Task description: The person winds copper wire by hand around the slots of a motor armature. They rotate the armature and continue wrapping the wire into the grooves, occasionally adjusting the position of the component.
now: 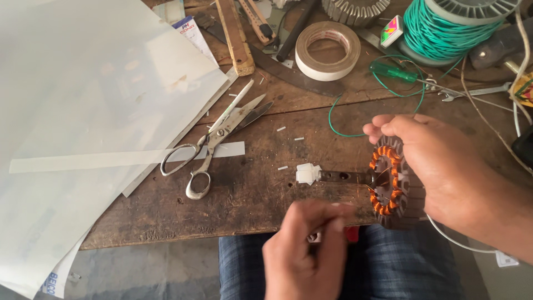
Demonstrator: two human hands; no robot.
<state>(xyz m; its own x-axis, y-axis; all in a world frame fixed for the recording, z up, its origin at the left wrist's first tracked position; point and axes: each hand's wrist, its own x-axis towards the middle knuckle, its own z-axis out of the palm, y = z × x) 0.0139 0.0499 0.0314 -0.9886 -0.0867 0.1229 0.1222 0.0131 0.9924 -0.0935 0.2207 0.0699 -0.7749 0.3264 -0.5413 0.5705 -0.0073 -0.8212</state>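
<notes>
Head view | right hand (444, 166) grips stator (391, 183) | left hand (305, 250) below-left, blurred, seemingly pinched shut

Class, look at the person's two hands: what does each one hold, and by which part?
The right hand grips the wound motor stator by its outer rim. The left hand is blurred; whether it holds anything cannot be told.

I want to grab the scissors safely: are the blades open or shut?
Open. The scissors lie flat on the wooden table, their two blades spread in a narrow V pointing up-right, handles apart toward the table's near edge.
</notes>
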